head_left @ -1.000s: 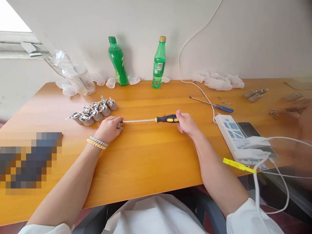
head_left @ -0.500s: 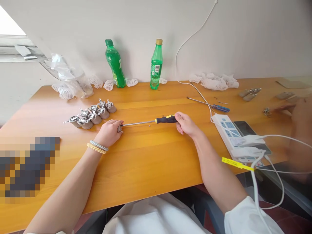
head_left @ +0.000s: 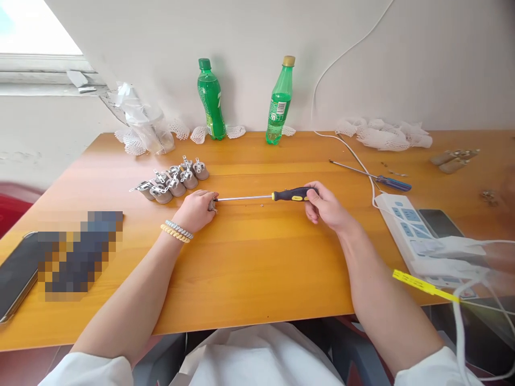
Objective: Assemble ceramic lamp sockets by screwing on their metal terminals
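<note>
My right hand is closed on the black and yellow handle of a screwdriver. Its long shaft lies nearly level and points left, with the tip at a small metal part gripped in the fingers of my left hand. Most of that part is hidden by the fingers, so its exact kind does not show. Just beyond my left hand stands a cluster of several brownish-grey cup-shaped pieces with slotted metal strips on top. A tiny screw-like bit lies below the shaft.
Behind are two green bottles and white foam netting. A blue-handled screwdriver lies right, near a power strip with cables and a phone. A dark phone rests at left. Another person's arm shows blurred at far right.
The camera view has swung left, so everything sits further right in the picture. Both hands keep their hold, with the screwdriver tip still at the metal part.
</note>
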{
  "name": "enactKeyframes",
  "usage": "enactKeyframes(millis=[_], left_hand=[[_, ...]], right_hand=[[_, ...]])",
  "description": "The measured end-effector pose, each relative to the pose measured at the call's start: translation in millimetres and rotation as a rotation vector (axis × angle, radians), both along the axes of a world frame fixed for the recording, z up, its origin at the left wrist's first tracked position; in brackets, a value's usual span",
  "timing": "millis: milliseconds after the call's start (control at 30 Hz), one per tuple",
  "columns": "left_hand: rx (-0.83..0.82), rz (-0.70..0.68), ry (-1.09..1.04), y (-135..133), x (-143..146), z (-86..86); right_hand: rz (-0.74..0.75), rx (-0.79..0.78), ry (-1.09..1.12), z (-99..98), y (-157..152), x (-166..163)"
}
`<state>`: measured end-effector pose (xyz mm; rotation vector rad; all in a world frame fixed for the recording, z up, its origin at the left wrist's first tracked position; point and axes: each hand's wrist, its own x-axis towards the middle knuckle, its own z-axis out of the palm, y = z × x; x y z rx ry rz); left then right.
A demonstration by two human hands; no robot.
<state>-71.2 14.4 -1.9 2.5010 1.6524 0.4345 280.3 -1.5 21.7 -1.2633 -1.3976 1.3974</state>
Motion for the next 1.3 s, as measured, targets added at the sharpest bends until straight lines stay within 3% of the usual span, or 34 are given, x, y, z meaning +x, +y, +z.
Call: enactKeyframes(millis=[100, 200, 333, 467, 667, 800, 1000, 1100, 1300], left_hand=[[-0.002, -0.018, -0.027, -1.1, 1.7, 1.0], [0.008, -0.005, -0.072, -1.5, 1.0, 1.9], [0.004, 0.027, -0.142, -1.2, -1.7, 2.8], [-0.009, 0.011, -0.117, -1.2, -1.1, 3.3], [-0.023, 0.002, -0.163, -4.0, 4.9, 5.8], [-0.043, -0.033, -0.23, -6.2, 9.0, 7.5], [-0.042, -0.049, -0.248, -6.2, 8.7, 7.9], [-0.045, -0.08, -0.252, -6.0, 8.0, 6.2], [-0.034, -0.158, -0.249, -7.2, 7.2, 2.9]], right_hand=[[-0.109, 0.01, -0.155, -4.8, 2.2, -0.8], [-0.106, -0.054, -0.27, -6.3, 4.3, 0.0], [0.028, -0.127, -0.026, 2.1, 2.5, 0.5], [0.079, -0.069, 0.129, 12.0, -2.8, 1.9], [-0.14, 0.044, -0.078, 5.7, 0.9, -1.9], [-0.265, 0.141, -0.034, 3.5, 3.4, -4.8], [-0.07, 0.088, 0.117, 10.9, -0.9, 5.3], [-0.107, 0.096, 0.043, 10.3, -0.3, 8.1], [-0.322, 0.2, -0.276, -1.4, 8.1, 10.8]])
